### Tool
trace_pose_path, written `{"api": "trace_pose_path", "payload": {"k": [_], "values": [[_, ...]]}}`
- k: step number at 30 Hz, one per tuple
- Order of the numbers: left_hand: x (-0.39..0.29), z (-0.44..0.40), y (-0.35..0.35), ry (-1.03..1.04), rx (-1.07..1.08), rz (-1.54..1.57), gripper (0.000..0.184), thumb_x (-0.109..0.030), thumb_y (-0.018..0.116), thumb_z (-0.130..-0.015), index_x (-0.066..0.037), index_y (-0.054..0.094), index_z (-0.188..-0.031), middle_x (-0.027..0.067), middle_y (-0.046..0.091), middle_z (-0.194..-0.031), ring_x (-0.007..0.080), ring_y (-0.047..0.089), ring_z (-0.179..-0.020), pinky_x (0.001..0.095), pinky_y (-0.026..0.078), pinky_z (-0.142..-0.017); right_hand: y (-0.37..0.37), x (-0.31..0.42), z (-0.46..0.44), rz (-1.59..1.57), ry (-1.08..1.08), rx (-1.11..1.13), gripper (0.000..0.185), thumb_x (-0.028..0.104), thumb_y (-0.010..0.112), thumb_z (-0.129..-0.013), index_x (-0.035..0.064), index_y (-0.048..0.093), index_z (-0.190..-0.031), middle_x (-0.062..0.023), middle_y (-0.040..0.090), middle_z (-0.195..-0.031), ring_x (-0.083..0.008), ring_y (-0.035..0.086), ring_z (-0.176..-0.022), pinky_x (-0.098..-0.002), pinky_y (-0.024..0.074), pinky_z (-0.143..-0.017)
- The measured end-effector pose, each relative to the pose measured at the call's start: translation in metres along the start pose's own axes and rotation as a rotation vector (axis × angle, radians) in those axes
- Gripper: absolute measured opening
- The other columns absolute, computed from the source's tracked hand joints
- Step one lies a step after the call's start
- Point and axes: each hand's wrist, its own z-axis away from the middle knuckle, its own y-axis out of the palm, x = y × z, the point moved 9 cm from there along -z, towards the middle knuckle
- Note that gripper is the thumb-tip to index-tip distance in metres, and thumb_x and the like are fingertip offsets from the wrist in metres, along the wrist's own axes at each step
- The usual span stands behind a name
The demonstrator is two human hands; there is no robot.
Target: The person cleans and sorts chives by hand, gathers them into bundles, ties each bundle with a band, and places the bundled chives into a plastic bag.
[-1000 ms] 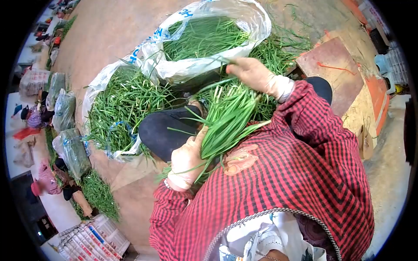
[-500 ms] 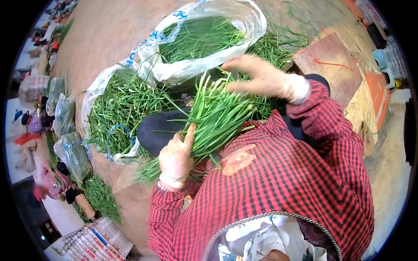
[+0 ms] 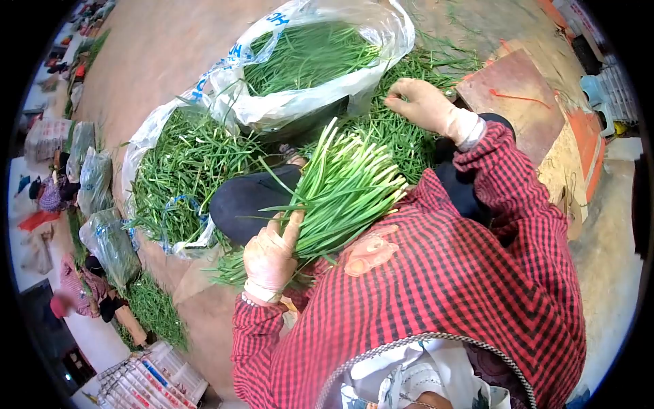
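My gloved left hand grips a bunch of chives from its left side, fingers wrapped round the green leaves. The pale stem ends fan out up and to the right, across my lap. My gloved right hand is apart from the bunch, above loose chives on the floor. Its fingers are curled in towards the thumb; anything between them is too small or hidden to make out.
In front stands an open white plastic bag holding chives. Left of it, another bag holds tangled greens. A brown board lies at right. Filled bags, a crate and other people are at far left.
My right hand has moved right, away from the stem ends, and its spread fingers have curled in. The stem ends now show uncovered. My left hand keeps its hold.
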Motion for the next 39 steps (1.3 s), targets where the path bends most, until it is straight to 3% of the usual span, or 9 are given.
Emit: {"api": "trace_pose_path", "payload": {"k": [2,6,14,20,22,27,30,36,39], "values": [[-0.006,-0.002,-0.001,0.018,-0.009,-0.001,0.089,-0.002,0.069,-0.053,-0.023,0.048,-0.137,0.0121,0.060,-0.110,0.0302,0.062,-0.087,0.0403,0.051,-0.067,0.021,0.017,-0.010,-0.381,0.021,0.200,0.063,0.049,0.059,-0.090,-0.0025,0.054,-0.126,-0.0215,0.058,-0.124,-0.0332,0.056,-0.115,-0.0370,0.0441,-0.099],[-0.008,-0.002,-0.003,0.058,-0.016,-0.020,0.088,-0.003,0.071,-0.054,-0.024,0.048,-0.137,0.0114,0.061,-0.115,0.0290,0.063,-0.089,0.0392,0.052,-0.069,0.098,0.058,0.010,-0.264,-0.101,0.550,0.093,0.059,0.062,-0.083,-0.0074,0.033,-0.141,-0.0263,0.052,-0.133,-0.0369,0.050,-0.124,-0.0374,0.0388,-0.104],[-0.006,0.012,-0.006,0.078,-0.015,-0.025,0.077,-0.002,0.064,-0.064,-0.024,0.049,-0.136,0.0120,0.062,-0.117,0.0258,0.065,-0.082,0.0364,0.053,-0.065,0.074,0.033,0.028,-0.195,-0.109,0.439,0.030,0.023,0.052,-0.090,0.0010,0.063,-0.107,-0.0221,0.066,-0.095,-0.0357,0.063,-0.092,-0.0413,0.0488,-0.084],[0.004,0.015,0.000,0.022,-0.007,0.036,0.081,0.000,0.066,-0.059,-0.024,0.049,-0.135,0.0143,0.063,-0.118,0.0289,0.065,-0.089,0.0379,0.053,-0.067,-0.010,-0.070,0.029,0.001,0.187,0.009,0.027,0.024,0.056,-0.090,0.0030,0.064,-0.105,-0.0167,0.068,-0.090,-0.0312,0.065,-0.088,-0.0411,0.0490,-0.082],[0.004,0.014,-0.007,0.033,-0.089,0.033,0.081,0.001,0.066,-0.060,-0.024,0.050,-0.135,0.0148,0.063,-0.117,0.0297,0.065,-0.090,0.0386,0.052,-0.068,0.011,-0.106,0.029,0.179,0.345,0.181,0.039,0.032,0.058,-0.091,0.0048,0.060,-0.120,-0.0172,0.067,-0.106,-0.0281,0.065,-0.097,-0.0407,0.0493,-0.085],[0.004,0.013,-0.006,0.049,-0.108,0.023,0.078,0.000,0.065,-0.060,-0.024,0.052,-0.133,0.0152,0.063,-0.117,0.0302,0.065,-0.092,0.0392,0.052,-0.068,0.029,0.033,0.045,-0.700,0.028,0.389,0.089,0.058,0.058,-0.087,0.0028,0.025,-0.148,-0.0219,0.040,-0.145,-0.0322,0.053,-0.121,-0.0339,0.0559,-0.082],[0.006,0.014,-0.004,0.048,-0.097,0.003,0.077,0.001,0.065,-0.061,-0.025,0.052,-0.133,0.0144,0.063,-0.117,0.0299,0.064,-0.093,0.0390,0.052,-0.069,0.049,0.063,0.054,-0.500,-0.028,0.460,0.063,0.049,0.058,-0.090,0.0000,0.052,-0.128,-0.0213,0.064,-0.111,-0.0276,0.064,-0.099,-0.0356,0.0521,-0.083],[0.016,0.022,0.003,0.010,-0.101,-0.010,0.086,0.004,0.066,-0.052,-0.023,0.051,-0.132,0.0137,0.063,-0.116,0.0329,0.063,-0.093,0.0403,0.050,-0.069,0.016,0.023,0.047,-0.654,-0.086,0.141,0.026,0.026,0.059,-0.092,0.0050,0.068,-0.103,-0.0105,0.070,-0.097,-0.0188,0.064,-0.092,-0.0330,0.0494,-0.084],[0.017,0.021,0.001,-0.008,-0.106,-0.033,0.082,0.002,0.066,-0.054,-0.022,0.053,-0.130,0.0133,0.063,-0.115,0.0314,0.063,-0.092,0.0398,0.050,-0.069,-0.012,-0.050,0.039,-0.307,0.098,-0.184,0.026,0.027,0.061,-0.091,0.0069,0.068,-0.105,-0.0094,0.071,-0.093,-0.0182,0.065,-0.088,-0.0340,0.0504,-0.081]]}}
